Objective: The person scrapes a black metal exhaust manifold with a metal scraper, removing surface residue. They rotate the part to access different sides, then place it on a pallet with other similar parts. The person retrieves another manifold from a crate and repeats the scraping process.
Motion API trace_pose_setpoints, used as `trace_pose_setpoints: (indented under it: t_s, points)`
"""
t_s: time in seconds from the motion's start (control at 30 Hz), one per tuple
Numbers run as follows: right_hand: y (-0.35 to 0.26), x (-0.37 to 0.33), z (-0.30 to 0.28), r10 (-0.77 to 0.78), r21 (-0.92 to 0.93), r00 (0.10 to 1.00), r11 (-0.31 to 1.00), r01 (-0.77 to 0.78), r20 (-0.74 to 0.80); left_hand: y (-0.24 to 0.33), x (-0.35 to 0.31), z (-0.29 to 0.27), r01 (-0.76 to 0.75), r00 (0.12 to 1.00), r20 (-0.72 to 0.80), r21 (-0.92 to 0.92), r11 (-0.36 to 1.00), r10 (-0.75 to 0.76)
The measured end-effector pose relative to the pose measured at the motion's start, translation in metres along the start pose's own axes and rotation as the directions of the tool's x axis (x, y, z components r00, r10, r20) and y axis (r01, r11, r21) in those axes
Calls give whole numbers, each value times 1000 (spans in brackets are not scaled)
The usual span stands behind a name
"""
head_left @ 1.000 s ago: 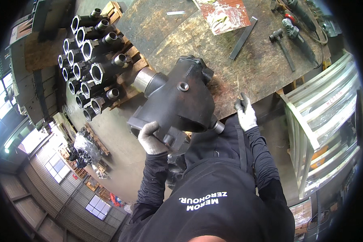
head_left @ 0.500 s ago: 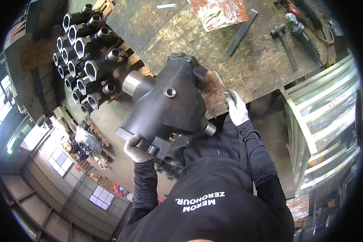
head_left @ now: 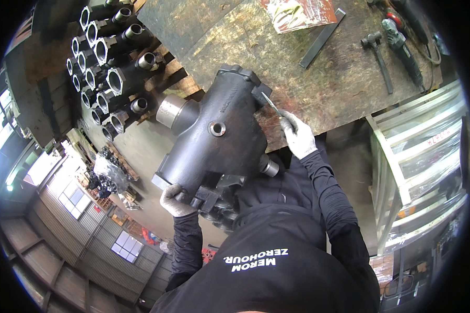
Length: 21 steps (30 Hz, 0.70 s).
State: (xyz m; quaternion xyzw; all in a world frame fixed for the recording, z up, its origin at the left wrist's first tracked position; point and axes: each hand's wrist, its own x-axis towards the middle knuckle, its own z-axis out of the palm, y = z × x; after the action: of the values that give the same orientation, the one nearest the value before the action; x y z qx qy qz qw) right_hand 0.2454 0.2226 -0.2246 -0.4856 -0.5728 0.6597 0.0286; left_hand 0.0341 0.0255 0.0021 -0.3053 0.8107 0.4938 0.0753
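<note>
A big black metal casting (head_left: pixel 209 141), hollow with several ports, stands at the near corner of the workbench. It has a bare silver cylinder end (head_left: pixel 173 110) at its left and a round threaded hole in its side. My left hand (head_left: pixel 176 200), in a pale knit glove, is closed round the edge of its lower left end; the fingertips are partly hidden. My right hand (head_left: pixel 296 134), gloved too, grips a slim metal tool (head_left: pixel 271 104), perhaps a file or scraper. The tool's tip is at the block-shaped lug on the casting's upper right.
On the bench (head_left: pixel 235 41) lie a flat dark bar (head_left: pixel 322 39), a hammer (head_left: pixel 377 60), an angle grinder (head_left: pixel 402 49) and a cloth on a reddish sheet (head_left: pixel 326 13). Rows of similar black castings (head_left: pixel 121 70) stand on pallets at left. A film-wrapped pale frame (head_left: pixel 389 151) stands right.
My right hand has moved a little left and up, bringing the tool from beside the casting to its lug. My left hand keeps its hold on the casting. The view has shifted slightly.
</note>
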Motion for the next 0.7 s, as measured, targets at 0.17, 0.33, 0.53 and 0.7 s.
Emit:
trace_pose_setpoints:
  t_s: [0.17, 0.33, 0.53, 0.7]
  points:
    - [-20, 24, -22, -53, 95, 983, 993, 70, -174, -2, 10, -18, 158, 987, -3, -100, 982, -159]
    - [-56, 68, -82, -420, -299, 809, 901, 315, -412, -3, 9, -9, 178, 958, 253, -164, 970, -133]
    - [-94, 110, -126, -509, -709, 785, 693, 131, -353, 7, 11, 3, 157, 980, 138, -97, 983, -143]
    - [-114, 139, -131, -607, -815, 750, 556, 167, -260, 21, 26, 8, 224, 949, 261, -172, 959, -175]
